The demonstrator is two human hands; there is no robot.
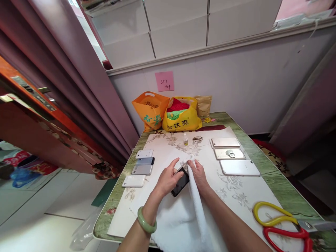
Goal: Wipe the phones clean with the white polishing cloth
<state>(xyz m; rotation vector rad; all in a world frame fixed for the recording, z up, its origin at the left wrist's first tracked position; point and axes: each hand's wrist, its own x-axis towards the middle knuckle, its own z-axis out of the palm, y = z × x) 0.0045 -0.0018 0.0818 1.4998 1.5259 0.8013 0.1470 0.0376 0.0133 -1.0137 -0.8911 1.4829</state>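
Note:
My left hand [169,178], with a green bangle at the wrist, grips a small phone [180,186] over the middle of the table. The phone has a dark screen and a pale strip, possibly keys, at its far end; my left thumb lies across the screen. Pinched in my right hand [198,175] is the edge of a white towel [194,196], pressed against the phone's far right corner. The towel hangs down toward me and spreads over the near part of the table. The phone's underside and some right fingertips are hidden.
Several phones [142,170] lie in a column at left; three more [240,168] lie at right. A small bottle [186,140] and a wire coil [197,139] sit beyond my hands. Bags [182,119] stand at the back. Red-and-yellow scissors [285,224] lie at near right.

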